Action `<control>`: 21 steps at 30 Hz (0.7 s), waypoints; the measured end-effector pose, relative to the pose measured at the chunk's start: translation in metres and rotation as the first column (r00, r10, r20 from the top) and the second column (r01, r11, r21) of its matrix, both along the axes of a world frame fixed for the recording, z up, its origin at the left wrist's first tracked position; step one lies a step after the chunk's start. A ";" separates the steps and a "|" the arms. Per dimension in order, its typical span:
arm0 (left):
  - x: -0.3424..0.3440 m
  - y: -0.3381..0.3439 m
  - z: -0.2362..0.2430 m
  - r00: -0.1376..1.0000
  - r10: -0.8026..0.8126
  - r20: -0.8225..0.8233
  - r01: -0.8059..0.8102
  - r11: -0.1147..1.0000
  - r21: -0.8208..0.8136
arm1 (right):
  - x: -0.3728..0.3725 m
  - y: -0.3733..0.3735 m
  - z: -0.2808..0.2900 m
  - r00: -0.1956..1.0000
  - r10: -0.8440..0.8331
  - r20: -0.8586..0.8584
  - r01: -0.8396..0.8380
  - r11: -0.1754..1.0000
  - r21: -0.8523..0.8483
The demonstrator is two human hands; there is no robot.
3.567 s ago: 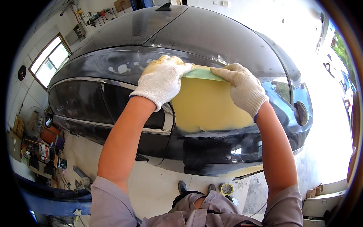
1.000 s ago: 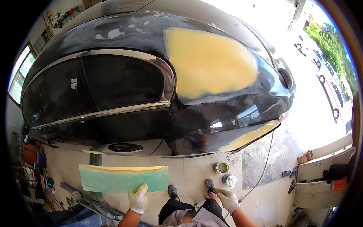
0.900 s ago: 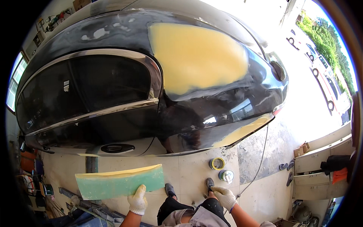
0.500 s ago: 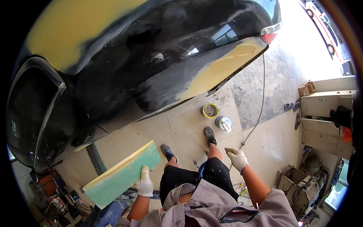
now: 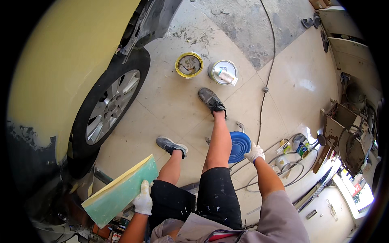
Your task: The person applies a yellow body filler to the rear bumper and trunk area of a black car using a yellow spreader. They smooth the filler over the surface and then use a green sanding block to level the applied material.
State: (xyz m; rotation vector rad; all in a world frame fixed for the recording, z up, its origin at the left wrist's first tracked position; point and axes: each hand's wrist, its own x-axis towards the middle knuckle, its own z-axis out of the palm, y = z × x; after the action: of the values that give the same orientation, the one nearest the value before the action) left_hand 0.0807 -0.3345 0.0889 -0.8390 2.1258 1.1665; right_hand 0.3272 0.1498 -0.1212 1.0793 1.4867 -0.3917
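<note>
A green sanding board point(image 5: 119, 191) with a yellowish upper face is being gripped at its near end by the gloved left hand point(image 5: 143, 198), the fingers clenched around its lower corner, and it is being held low at the person's left side, slanting up and away toward the car wheel point(image 5: 109, 107) without touching it. The gloved right hand point(image 5: 254, 153) is being held out to the right of the right knee, just beside a round blue lid point(image 5: 239, 146) lying on the floor point(image 5: 162, 109); whether the lid is being touched or grasped cannot be told, since the fingers are being seen only from behind. The car body point(image 5: 56, 69) on the left is being shown coated in pale yellow filler above the wheel. Two open tins are being seen on the floor ahead of the right shoe point(image 5: 211, 100): a yellow-rimmed tin point(image 5: 189, 65) and, just beside it, a white tin point(image 5: 222, 72) with a small tube lying across it. A thin cable point(image 5: 268, 69) is being seen trailing across the floor toward a clutter of cans point(image 5: 293, 148) at the right.
</note>
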 end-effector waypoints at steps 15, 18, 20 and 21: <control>0.033 -0.007 -0.196 0.910 -0.407 -0.082 0.414 0.901 0.126 | -0.055 0.010 -0.225 0.862 0.478 -0.171 -0.483 0.669 -0.565; -0.012 0.032 -0.212 0.812 -0.528 -0.250 0.567 0.814 0.122 | -0.084 0.023 -0.226 0.850 0.495 -0.183 -0.507 0.671 -0.540; -0.042 0.066 -0.205 0.732 -0.590 -0.342 0.644 0.762 0.064 | -0.100 0.035 -0.240 0.826 0.522 -0.210 -0.547 0.655 -0.521; -0.048 0.077 -0.213 0.719 -0.569 -0.399 0.646 0.759 0.081 | -0.111 0.041 -0.235 0.818 0.539 -0.202 -0.560 0.661 -0.500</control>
State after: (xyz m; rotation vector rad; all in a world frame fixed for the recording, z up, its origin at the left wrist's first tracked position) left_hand 0.0327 -0.2573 -0.1240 0.2169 2.2279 1.1937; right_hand 0.2165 0.1909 -0.3562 0.1364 1.5228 -0.3617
